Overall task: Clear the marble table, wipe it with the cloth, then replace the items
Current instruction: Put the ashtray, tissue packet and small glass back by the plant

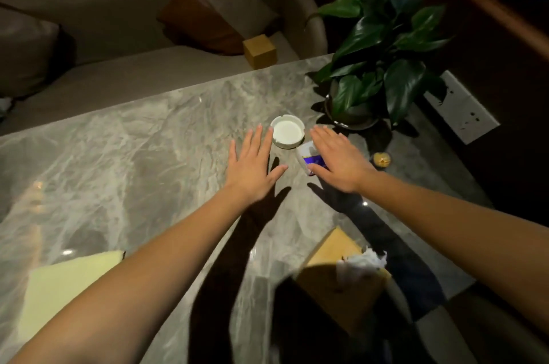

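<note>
Left hand (252, 169) and right hand (338, 160) flat, empty, flanking ashtray (287, 131), carton (309, 160) print unreadable

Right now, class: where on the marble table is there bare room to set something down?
Free: the broad left stretch between the sofa-side edge, the white ashtray and the pale yellow sheet. Crowded: the right, with the potted plant, small packet and tissue box.

I can read no text anywhere; the small white and blue packet (309, 159) under my right hand (338, 160) bears print, too blurred to make out.
</note>
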